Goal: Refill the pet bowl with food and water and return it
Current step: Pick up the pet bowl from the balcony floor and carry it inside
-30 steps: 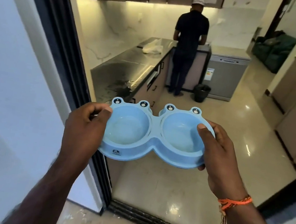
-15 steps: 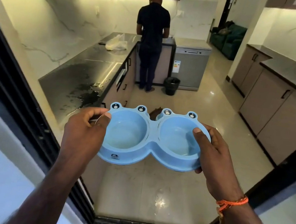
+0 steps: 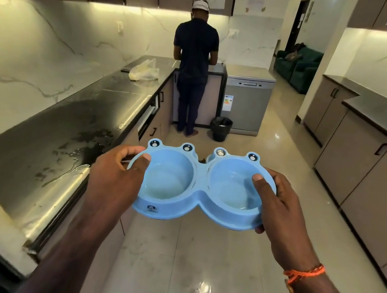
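While both hands grip ends, glossy blue twin-cup pet bowl (image 3: 199,194) level.

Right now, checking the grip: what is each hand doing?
Left hand: closed on the bowl's left end.
Right hand: closed on its right end.

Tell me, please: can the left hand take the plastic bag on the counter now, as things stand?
Probably not. The left hand is closed on the blue pet bowl, and the plastic bag lies far down the left counter, well beyond the hand.
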